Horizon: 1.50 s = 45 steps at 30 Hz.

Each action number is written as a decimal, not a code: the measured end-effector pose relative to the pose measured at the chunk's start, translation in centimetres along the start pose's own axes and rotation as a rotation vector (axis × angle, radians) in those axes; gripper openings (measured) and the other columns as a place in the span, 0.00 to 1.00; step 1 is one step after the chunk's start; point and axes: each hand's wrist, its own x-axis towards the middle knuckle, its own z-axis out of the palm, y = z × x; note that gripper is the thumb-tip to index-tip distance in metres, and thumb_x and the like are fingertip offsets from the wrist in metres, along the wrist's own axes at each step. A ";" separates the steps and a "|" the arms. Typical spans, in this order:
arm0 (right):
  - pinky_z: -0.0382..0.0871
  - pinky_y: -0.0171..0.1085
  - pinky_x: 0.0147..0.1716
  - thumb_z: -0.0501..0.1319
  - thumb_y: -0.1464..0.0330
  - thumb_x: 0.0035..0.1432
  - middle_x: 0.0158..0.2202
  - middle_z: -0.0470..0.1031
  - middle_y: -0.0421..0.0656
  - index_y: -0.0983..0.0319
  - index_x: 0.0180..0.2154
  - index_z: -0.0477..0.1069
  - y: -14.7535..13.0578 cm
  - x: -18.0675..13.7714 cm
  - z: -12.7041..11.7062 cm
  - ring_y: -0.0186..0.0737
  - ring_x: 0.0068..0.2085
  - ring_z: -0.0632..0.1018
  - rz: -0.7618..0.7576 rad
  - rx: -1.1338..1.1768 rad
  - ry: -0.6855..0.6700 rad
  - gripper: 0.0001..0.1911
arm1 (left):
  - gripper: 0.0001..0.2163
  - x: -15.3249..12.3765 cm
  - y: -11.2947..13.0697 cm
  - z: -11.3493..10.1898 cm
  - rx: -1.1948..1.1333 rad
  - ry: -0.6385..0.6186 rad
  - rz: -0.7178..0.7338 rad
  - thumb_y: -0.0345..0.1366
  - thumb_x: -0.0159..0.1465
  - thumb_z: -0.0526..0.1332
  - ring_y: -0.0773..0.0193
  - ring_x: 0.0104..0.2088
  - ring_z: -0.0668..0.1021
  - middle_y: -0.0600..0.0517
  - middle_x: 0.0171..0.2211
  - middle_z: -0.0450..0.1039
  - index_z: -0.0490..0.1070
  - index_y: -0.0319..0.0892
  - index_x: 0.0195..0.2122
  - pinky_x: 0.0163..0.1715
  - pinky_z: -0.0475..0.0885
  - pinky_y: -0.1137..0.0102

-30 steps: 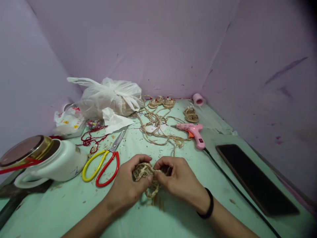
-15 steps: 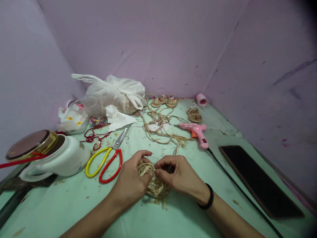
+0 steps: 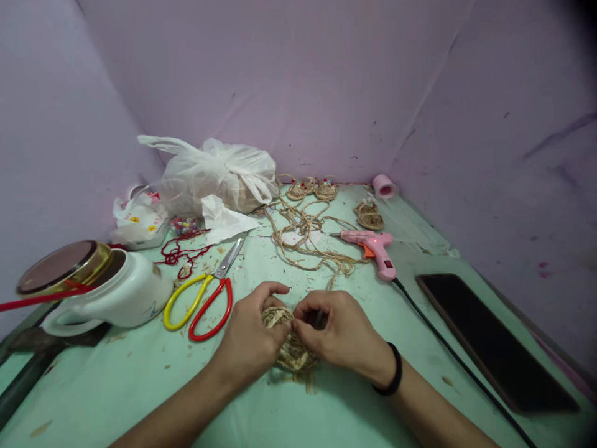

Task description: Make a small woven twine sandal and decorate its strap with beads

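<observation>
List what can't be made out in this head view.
- Woven jute piece: head view; its shape is mostly covered by the left hand and right hand gripping it.
- White plastic bag: contents veiled by the cloudy plastic.
- Glue gun cord: runs off the bottom edge, so the plug is unseen.
- Beads: too small to count.
</observation>
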 end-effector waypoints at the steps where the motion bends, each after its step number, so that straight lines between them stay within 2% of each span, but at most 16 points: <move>1: 0.60 0.31 0.22 0.57 0.71 0.42 0.21 0.74 0.39 0.62 0.22 0.73 -0.2 0.1 -0.1 0.33 0.23 0.71 -0.005 -0.021 -0.001 0.06 | 0.15 0.0 -0.1 0.0 -0.001 -0.001 0.015 0.28 0.51 0.57 0.66 0.25 0.71 0.57 0.25 0.70 0.62 0.42 0.41 0.24 0.66 0.74; 6: 0.55 0.29 0.19 0.55 0.73 0.39 0.17 0.68 0.37 0.63 0.19 0.68 -0.5 0.4 -0.1 0.30 0.20 0.67 -0.042 -0.018 -0.023 0.04 | 0.14 0.1 -0.1 0.4 -0.058 0.012 0.056 0.27 0.51 0.56 0.67 0.25 0.71 0.58 0.24 0.70 0.62 0.42 0.40 0.24 0.66 0.75; 12: 0.54 0.29 0.19 0.55 0.74 0.39 0.16 0.64 0.36 0.63 0.18 0.65 -0.5 0.0 0.9 0.30 0.20 0.64 -0.083 0.024 0.088 0.03 | 0.14 0.0 0.3 0.8 -0.089 0.087 0.026 0.25 0.48 0.56 0.66 0.25 0.72 0.57 0.23 0.71 0.61 0.42 0.37 0.24 0.66 0.75; 17: 0.54 0.29 0.19 0.54 0.75 0.40 0.16 0.62 0.35 0.62 0.19 0.63 -0.3 -0.2 1.6 0.29 0.19 0.63 -0.083 0.087 0.160 0.04 | 0.15 0.2 0.4 0.9 -0.134 0.113 0.005 0.25 0.46 0.56 0.68 0.22 0.69 0.59 0.20 0.69 0.60 0.42 0.35 0.20 0.64 0.76; 19: 0.54 0.29 0.18 0.54 0.75 0.41 0.16 0.62 0.35 0.62 0.21 0.63 -0.1 -0.1 1.5 0.29 0.19 0.63 -0.048 0.142 0.134 0.03 | 0.14 0.3 0.3 0.9 -0.127 0.118 0.001 0.24 0.45 0.55 0.69 0.21 0.68 0.60 0.20 0.67 0.61 0.42 0.34 0.20 0.63 0.77; 24: 0.55 0.30 0.19 0.53 0.74 0.41 0.18 0.63 0.36 0.63 0.22 0.65 0.6 0.5 1.2 0.29 0.21 0.63 0.068 0.393 -0.062 0.03 | 0.14 0.6 -0.1 0.7 -0.078 0.104 -0.013 0.25 0.45 0.56 0.69 0.23 0.68 0.59 0.21 0.67 0.63 0.41 0.34 0.21 0.63 0.76; 30: 0.51 0.29 0.19 0.53 0.76 0.38 0.18 0.60 0.33 0.63 0.21 0.62 0.9 0.8 1.2 0.27 0.20 0.59 0.154 0.605 -0.110 0.04 | 0.16 0.5 -0.3 0.6 -0.137 0.030 -0.005 0.24 0.44 0.55 0.72 0.20 0.66 0.59 0.21 0.67 0.64 0.41 0.36 0.19 0.61 0.78; 35: 0.51 0.29 0.18 0.55 0.76 0.37 0.17 0.61 0.33 0.64 0.22 0.64 1.0 0.8 0.6 0.26 0.19 0.59 0.219 0.692 -0.179 0.04 | 0.16 0.4 -0.2 0.5 -0.131 0.036 -0.039 0.25 0.43 0.56 0.69 0.23 0.69 0.58 0.22 0.69 0.67 0.39 0.36 0.21 0.63 0.77; 40: 0.53 0.28 0.18 0.59 0.74 0.41 0.17 0.61 0.32 0.64 0.23 0.65 0.9 0.7 0.2 0.25 0.18 0.60 0.188 0.710 -0.181 0.03 | 0.11 0.7 0.1 0.1 -0.063 -0.007 0.002 0.32 0.48 0.59 0.62 0.32 0.73 0.50 0.29 0.73 0.71 0.36 0.33 0.31 0.67 0.72; 43: 0.57 0.29 0.20 0.59 0.73 0.45 0.18 0.66 0.35 0.65 0.25 0.68 1.0 0.7 -0.2 0.27 0.20 0.65 0.133 0.628 -0.177 0.01 | 0.09 0.7 0.2 0.1 -0.062 0.039 -0.031 0.31 0.49 0.59 0.62 0.30 0.73 0.51 0.28 0.73 0.72 0.37 0.31 0.29 0.67 0.73; 45: 0.63 0.32 0.26 0.57 0.73 0.49 0.23 0.72 0.39 0.64 0.28 0.71 1.3 0.6 -0.9 0.32 0.26 0.71 0.060 0.496 -0.146 0.04 | 0.09 0.6 0.1 0.2 -0.085 0.069 -0.055 0.31 0.48 0.60 0.64 0.27 0.72 0.53 0.25 0.72 0.72 0.38 0.31 0.27 0.66 0.74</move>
